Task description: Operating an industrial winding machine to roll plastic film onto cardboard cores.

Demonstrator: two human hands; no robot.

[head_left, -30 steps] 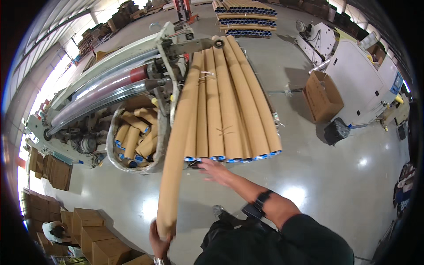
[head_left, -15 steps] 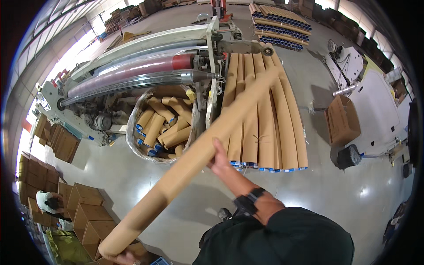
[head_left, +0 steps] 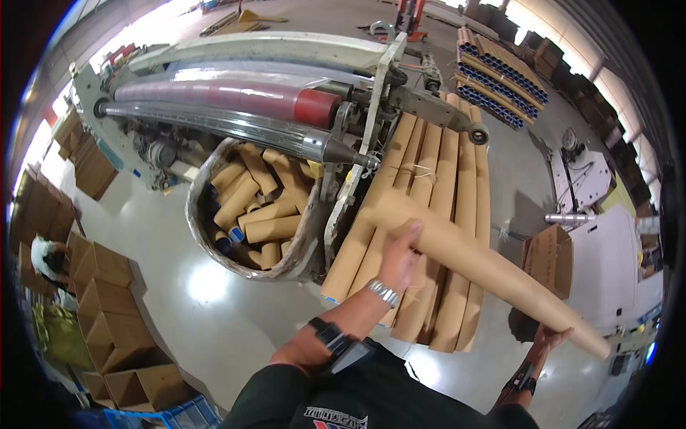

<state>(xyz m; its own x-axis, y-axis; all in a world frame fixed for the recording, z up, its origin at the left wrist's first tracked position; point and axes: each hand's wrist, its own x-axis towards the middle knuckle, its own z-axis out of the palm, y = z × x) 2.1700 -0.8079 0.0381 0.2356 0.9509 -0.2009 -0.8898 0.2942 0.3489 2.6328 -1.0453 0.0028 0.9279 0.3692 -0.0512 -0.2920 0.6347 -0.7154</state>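
A long brown cardboard tube [head_left: 479,263] slants across in front of me, its far-left end over a stack of similar tubes [head_left: 444,293] and its near end out to the right. My left hand [head_left: 401,259], with a watch at the wrist, is closed round the underside near the left end, thumb up on the side. Toward the other end, my right hand [head_left: 549,339] supports the tube from below with fingers curled against it. The stacked tubes lie side by side just beneath; some show blue inside their ends.
Left of the stack stands a machine with a metal shaft [head_left: 236,129] and a red roller [head_left: 314,107]. A plastic-lined bin [head_left: 196,229] holds short tube pieces. Cardboard boxes [head_left: 107,314] and a person [head_left: 50,257] are at left; an open carton [head_left: 550,261] stands right.
The tube has swung from slanting down to the left to slanting down to the right. My left hand has come from the lower left to mid-view; my right hand has moved out right.
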